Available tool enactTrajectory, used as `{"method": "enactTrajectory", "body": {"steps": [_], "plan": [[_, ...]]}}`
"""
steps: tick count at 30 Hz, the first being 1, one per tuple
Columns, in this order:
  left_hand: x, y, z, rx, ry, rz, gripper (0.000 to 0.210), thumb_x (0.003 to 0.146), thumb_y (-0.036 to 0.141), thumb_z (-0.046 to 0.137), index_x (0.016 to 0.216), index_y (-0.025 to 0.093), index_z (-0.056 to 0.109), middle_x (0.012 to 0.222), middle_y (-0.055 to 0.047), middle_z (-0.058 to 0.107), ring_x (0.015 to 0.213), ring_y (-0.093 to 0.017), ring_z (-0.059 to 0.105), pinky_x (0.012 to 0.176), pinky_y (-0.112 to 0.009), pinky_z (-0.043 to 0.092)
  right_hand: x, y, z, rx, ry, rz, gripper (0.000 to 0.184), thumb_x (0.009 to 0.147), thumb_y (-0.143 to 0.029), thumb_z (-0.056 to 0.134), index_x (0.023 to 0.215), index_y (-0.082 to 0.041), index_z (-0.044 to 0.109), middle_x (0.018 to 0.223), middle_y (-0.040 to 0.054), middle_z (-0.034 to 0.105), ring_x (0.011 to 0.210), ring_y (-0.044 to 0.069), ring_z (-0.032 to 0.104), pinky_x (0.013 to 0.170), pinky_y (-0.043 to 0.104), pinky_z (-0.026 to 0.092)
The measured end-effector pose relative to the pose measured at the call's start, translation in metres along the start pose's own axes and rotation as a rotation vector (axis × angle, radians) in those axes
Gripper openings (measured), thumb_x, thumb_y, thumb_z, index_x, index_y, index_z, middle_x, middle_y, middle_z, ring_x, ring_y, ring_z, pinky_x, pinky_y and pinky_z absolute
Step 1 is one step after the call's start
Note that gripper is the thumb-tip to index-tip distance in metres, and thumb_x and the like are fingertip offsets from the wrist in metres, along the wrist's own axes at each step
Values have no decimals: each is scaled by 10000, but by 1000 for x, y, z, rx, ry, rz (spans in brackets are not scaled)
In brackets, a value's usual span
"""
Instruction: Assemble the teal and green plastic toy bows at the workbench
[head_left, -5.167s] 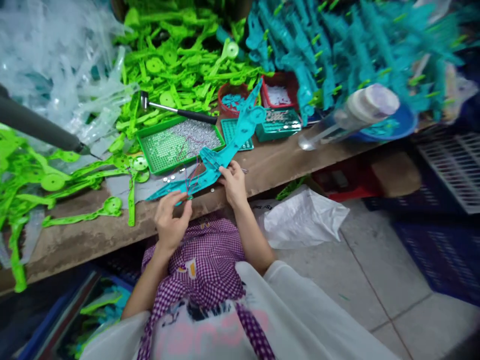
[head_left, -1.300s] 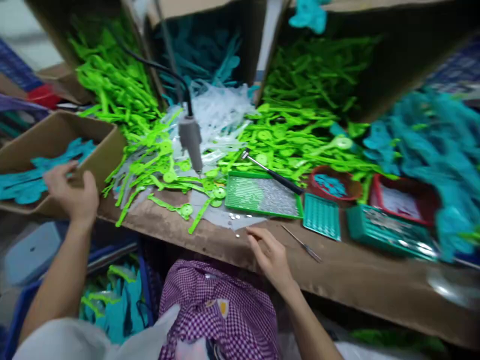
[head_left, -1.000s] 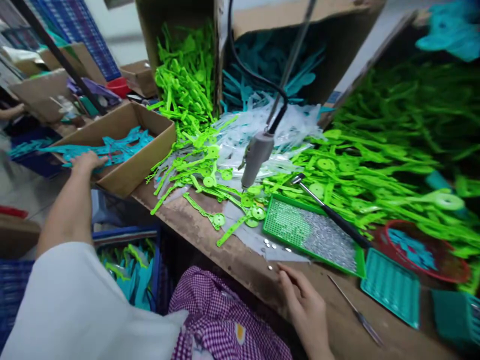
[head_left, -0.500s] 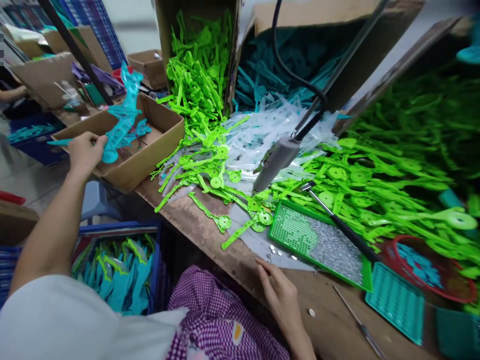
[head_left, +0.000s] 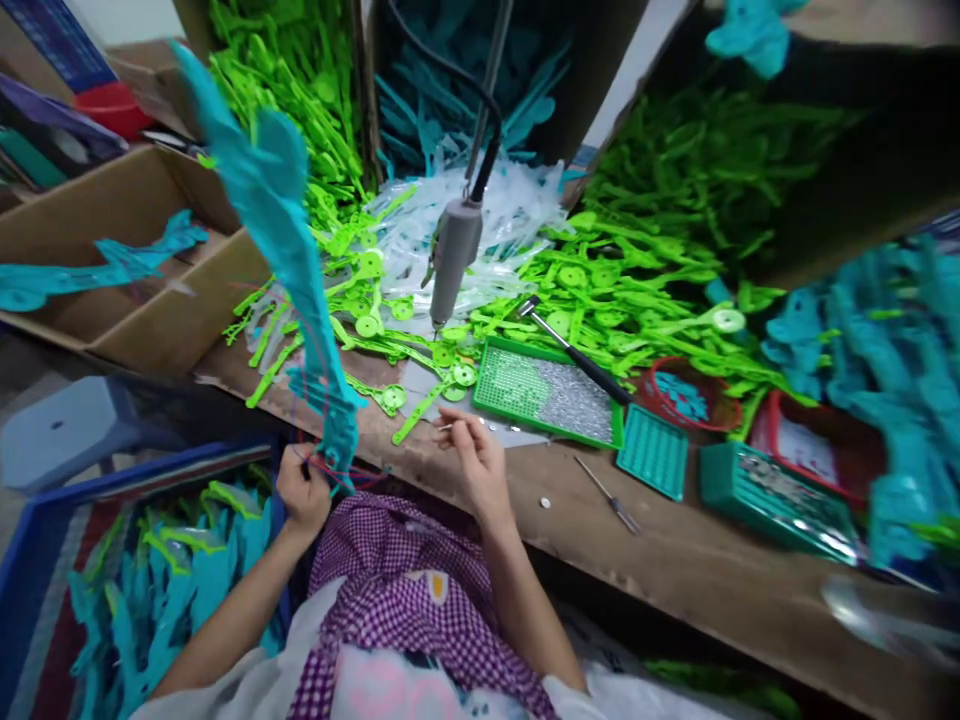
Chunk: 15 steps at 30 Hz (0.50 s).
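Note:
My left hand (head_left: pixel 304 492) is closed on the lower end of a long turquoise plastic part (head_left: pixel 296 265), which stands upright over the table's front edge. Thin red wires hang about its lower end. To the right, my right hand (head_left: pixel 478 460) hovers at the front edge with thumb and fingers pinched; whatever lies between them is too small to make out. Close by its fingertips are a bright green plastic arm (head_left: pixel 420 408) and small silvery discs (head_left: pixel 512 429). Beyond them a grey electric screwdriver (head_left: pixel 456 245) hangs tip down.
A green tray of small metal pieces (head_left: pixel 551 392) has a hammer (head_left: pixel 577 350) across it. A screwdriver (head_left: pixel 609 497) lies in front. At left are a cardboard box (head_left: pixel 172 315) with another turquoise part and a blue crate (head_left: pixel 45 530) of parts. Green parts (head_left: pixel 637 290) pile behind.
My left hand has brought the turquoise part from over the cardboard box to my front. My right hand has lifted and its fingers have closed together. The view has turned right.

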<state>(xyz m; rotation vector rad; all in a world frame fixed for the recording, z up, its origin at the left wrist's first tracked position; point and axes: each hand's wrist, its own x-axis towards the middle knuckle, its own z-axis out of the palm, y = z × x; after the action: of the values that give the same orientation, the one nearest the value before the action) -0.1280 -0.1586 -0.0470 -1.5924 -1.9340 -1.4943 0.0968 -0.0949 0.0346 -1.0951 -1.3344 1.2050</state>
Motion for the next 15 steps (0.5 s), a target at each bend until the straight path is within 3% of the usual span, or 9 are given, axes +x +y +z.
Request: {"method": "enactTrajectory", "body": {"steps": [4, 7, 11, 15], "plan": [[-41, 10, -6, -166, -299, 146, 279, 968, 386, 468, 795, 202, 586, 667, -12, 622, 619, -141, 614, 583, -258, 499, 5, -12, -21, 39, 166, -105, 569, 931, -629, 344, 1379, -291, 438, 1343, 131, 563, 1079, 219, 651, 833, 385, 565], [-47, 14, -8, -259, -482, 218, 207, 947, 313, 525, 811, 196, 628, 694, -24, 659, 636, -139, 631, 611, -246, 517, 20, -19, -21, 35, 195, -97, 603, 928, -634, 317, 1417, -286, 380, 1263, 129, 599, 1067, 229, 658, 822, 393, 569], [-41, 31, 3, -388, -709, 53, 208, 955, 321, 502, 907, 189, 656, 830, -56, 696, 777, -164, 664, 734, -273, 535, 44, -15, -20, 12, 250, -65, 610, 930, -635, 319, 1437, -297, 351, 1093, 90, 663, 874, 194, 688, 714, 364, 578], [-26, 62, 23, -535, -1109, -81, 334, 916, 426, 557, 1154, 201, 624, 1053, -68, 717, 921, -204, 680, 811, -305, 525, 82, -8, -43, -66, 208, -137, 637, 918, -681, 312, 1391, -269, 422, 1087, 92, 674, 939, 208, 682, 755, 387, 583]]}}
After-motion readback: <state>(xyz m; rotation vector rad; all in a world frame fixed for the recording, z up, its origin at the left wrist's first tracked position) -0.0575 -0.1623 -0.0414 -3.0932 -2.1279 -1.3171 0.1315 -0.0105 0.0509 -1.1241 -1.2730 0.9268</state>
